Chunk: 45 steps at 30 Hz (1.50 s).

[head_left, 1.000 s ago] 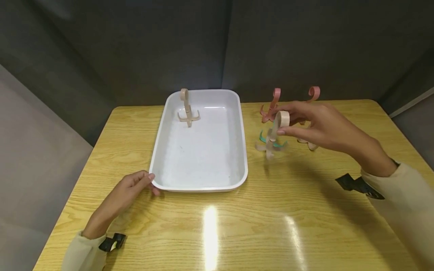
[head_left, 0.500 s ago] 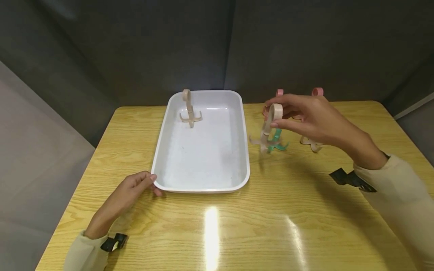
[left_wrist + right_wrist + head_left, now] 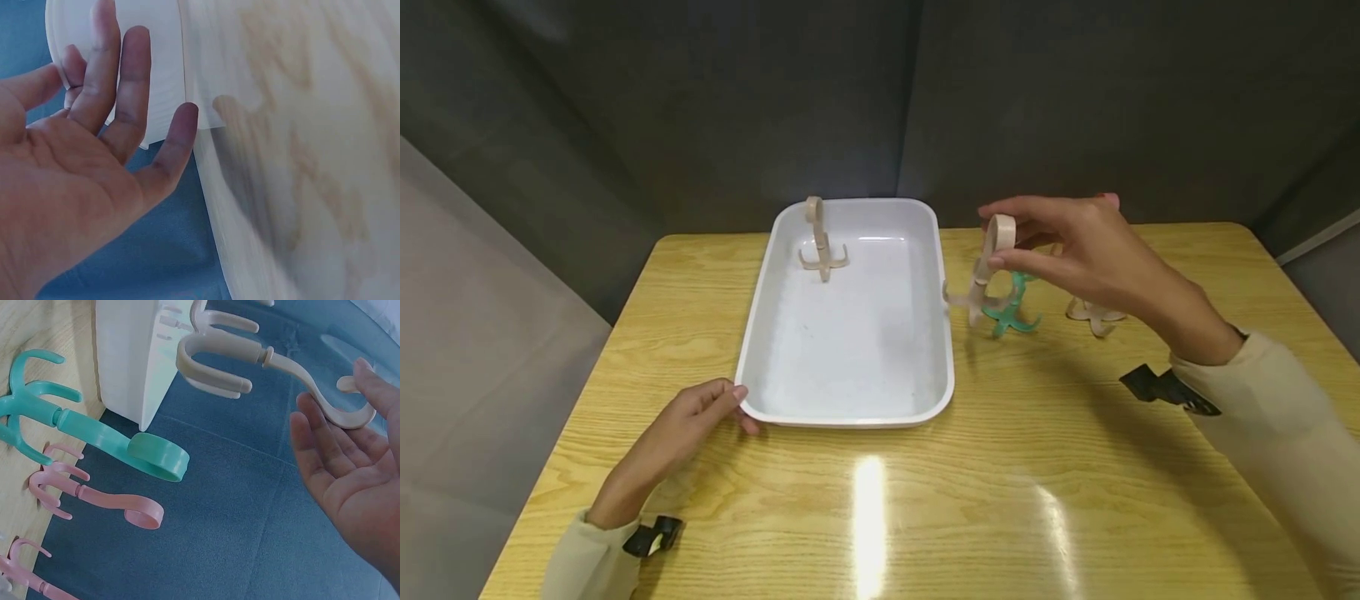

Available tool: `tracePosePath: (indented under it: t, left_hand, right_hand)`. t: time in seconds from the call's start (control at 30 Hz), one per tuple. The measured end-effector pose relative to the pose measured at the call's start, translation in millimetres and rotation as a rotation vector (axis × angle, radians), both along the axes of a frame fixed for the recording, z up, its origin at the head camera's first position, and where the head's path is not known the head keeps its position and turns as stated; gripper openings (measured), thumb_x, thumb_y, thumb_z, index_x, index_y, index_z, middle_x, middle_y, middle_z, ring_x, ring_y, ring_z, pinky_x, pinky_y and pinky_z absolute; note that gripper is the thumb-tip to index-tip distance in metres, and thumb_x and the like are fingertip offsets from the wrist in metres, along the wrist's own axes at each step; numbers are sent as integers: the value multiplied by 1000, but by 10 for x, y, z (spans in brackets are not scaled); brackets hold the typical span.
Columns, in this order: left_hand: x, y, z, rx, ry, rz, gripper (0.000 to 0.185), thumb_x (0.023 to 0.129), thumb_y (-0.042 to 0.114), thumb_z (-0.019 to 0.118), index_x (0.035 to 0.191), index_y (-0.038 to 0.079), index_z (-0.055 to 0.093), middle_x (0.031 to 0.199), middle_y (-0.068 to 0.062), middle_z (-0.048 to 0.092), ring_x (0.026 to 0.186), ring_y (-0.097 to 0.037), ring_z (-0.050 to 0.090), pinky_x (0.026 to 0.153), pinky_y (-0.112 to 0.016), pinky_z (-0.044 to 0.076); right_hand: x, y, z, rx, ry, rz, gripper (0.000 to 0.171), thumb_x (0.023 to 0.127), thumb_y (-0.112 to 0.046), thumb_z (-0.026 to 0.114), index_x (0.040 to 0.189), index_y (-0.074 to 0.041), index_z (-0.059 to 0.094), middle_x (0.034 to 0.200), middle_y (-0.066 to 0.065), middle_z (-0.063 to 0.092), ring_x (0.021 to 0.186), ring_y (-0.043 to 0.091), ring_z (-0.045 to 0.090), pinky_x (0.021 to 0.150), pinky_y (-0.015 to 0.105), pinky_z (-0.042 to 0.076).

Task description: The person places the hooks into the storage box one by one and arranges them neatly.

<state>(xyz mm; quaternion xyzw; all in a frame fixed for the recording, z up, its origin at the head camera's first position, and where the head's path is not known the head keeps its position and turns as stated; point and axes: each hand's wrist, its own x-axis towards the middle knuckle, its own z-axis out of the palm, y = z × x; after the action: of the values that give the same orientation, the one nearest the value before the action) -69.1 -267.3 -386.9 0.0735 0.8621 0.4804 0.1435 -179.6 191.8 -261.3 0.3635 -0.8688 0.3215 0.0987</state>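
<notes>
A beige four-pronged hanging hook [image 3: 976, 292] is pinched by its curled top in my right hand [image 3: 1090, 250]. In the right wrist view the same hook [image 3: 284, 362] hangs with its prongs away from the palm. It is in the air, its left prong overlapping the tray's right rim in the head view. My left hand [image 3: 677, 437] grips the near left corner of the white tray [image 3: 850, 421], thumb on the rim and fingers outside it. Another beige hook [image 3: 822, 250] stands upright inside the tray, toward the far left.
Right of the tray, a green hook [image 3: 1011, 317] stands behind the held one. A further beige hook [image 3: 1097, 315] is on the table, partly behind my right hand. The right wrist view shows two pink hooks [image 3: 100, 499] beyond the green one. A dark curtain [image 3: 775, 108] borders the table's far edge.
My right hand has moved left and slightly away from me with the beige hook, bringing it from over the green hook to the tray's right rim. The left hand stays on the tray.
</notes>
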Motion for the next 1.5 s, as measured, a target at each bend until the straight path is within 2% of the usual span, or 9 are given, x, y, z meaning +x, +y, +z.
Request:
tracePosePath:
  t: [0.2, 0.47, 0.57, 0.7, 0.8, 0.97, 1.13, 1.37, 1.5]
  left_hand:
    - [-6, -2, 3, -2, 4, -2, 42, 114, 33, 45, 97, 4, 70, 92, -1, 76, 117, -27, 60, 97, -32, 43]
    - [-8, -8, -6, 3, 6, -5, 41, 114, 32, 45, 97, 4, 70, 91, -1, 77, 116, -26, 61, 97, -32, 43]
    - [-16, 4, -12, 7, 5, -9, 41, 114, 32, 45, 97, 4, 70, 90, -1, 77, 116, -25, 61, 97, -34, 43]
    - [-25, 26, -11, 14, 1, -16, 41, 114, 32, 44, 98, 4, 69, 90, 0, 77, 114, -23, 62, 98, -35, 44]
    - [-25, 37, -6, 20, -3, -17, 40, 114, 31, 44, 98, 4, 68, 90, -1, 77, 113, -23, 63, 98, -35, 45]
    - [-23, 49, 0, 25, -11, -9, 39, 114, 30, 44, 99, 3, 68, 90, -2, 77, 115, -23, 62, 98, -36, 44]
    - [-26, 54, 4, 21, -12, -8, 38, 114, 30, 44, 100, 3, 68, 91, -2, 77, 116, -24, 61, 99, -40, 43]
    - [-24, 57, -23, 14, -13, -15, 42, 114, 33, 44, 98, 4, 68, 89, -1, 77, 117, -28, 61, 99, -42, 44]
    - [-23, 57, -14, 15, -7, -14, 41, 114, 33, 44, 99, 4, 68, 89, -1, 77, 114, -25, 62, 99, -43, 44]
  right_hand:
    - [-19, -66, 40, 2, -8, -32, 48, 94, -10, 79, 140, -6, 65, 115, 3, 75, 96, 13, 72, 84, 12, 49]
    - [-134, -233, 92, -32, -28, -56, 45, 96, -12, 77, 139, -4, 64, 107, 6, 78, 90, 16, 75, 82, 14, 50]
    - [-181, -284, 119, -26, -34, -65, 45, 96, -15, 78, 138, -5, 65, 109, 8, 77, 89, 19, 76, 78, 14, 52]
    - [-260, -332, 137, -5, -19, -73, 44, 96, -17, 79, 137, -6, 66, 111, 9, 77, 93, 21, 75, 81, 12, 49]
    - [-321, -365, 130, -8, -39, -60, 44, 97, -19, 77, 138, -7, 66, 114, 8, 76, 98, 20, 74, 86, 17, 51]
    - [-432, -440, 93, -14, -51, -44, 46, 97, -19, 77, 139, -6, 65, 120, 10, 74, 102, 23, 74, 91, 37, 55]
    - [-533, -535, 48, -36, -39, -35, 44, 97, -16, 78, 137, -3, 66, 120, 13, 74, 102, 26, 74, 90, 35, 56]
    - [-616, -677, 19, -37, -135, -55, 46, 99, -22, 75, 140, -4, 63, 127, 14, 71, 108, 29, 73, 95, 45, 54]
    - [-672, -768, -2, -32, -178, -88, 48, 99, -22, 75, 141, -3, 62, 131, 15, 69, 111, 31, 71, 97, 47, 53]
